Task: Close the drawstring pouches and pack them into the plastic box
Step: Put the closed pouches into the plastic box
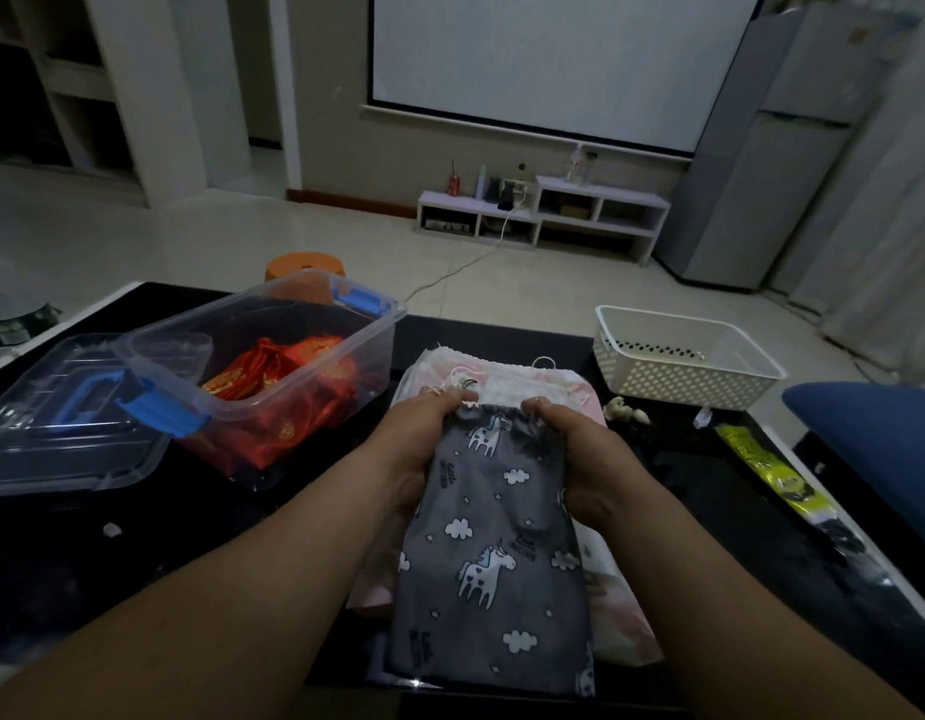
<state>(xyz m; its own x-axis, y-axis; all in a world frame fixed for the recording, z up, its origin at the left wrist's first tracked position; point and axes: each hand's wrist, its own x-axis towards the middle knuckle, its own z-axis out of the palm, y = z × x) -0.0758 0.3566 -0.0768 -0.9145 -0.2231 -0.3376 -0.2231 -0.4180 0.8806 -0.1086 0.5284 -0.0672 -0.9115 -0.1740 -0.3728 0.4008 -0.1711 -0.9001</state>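
A grey drawstring pouch (494,553) printed with white unicorns and clouds hangs in front of me over the dark table. My left hand (416,449) grips its top left corner and my right hand (574,449) grips its top right corner, the mouth bunched between them. Under it lies a pile of pink and white pouches (507,376). The clear plastic box (273,366) with blue latches stands to the left, with red pouches (283,376) inside.
The box's clear lid (60,418) with a blue handle lies at far left. A white perforated basket (678,356) sits at the right. A yellow packet (772,470) and small shells (624,410) lie near it. A blue cushion (876,439) is at the right edge.
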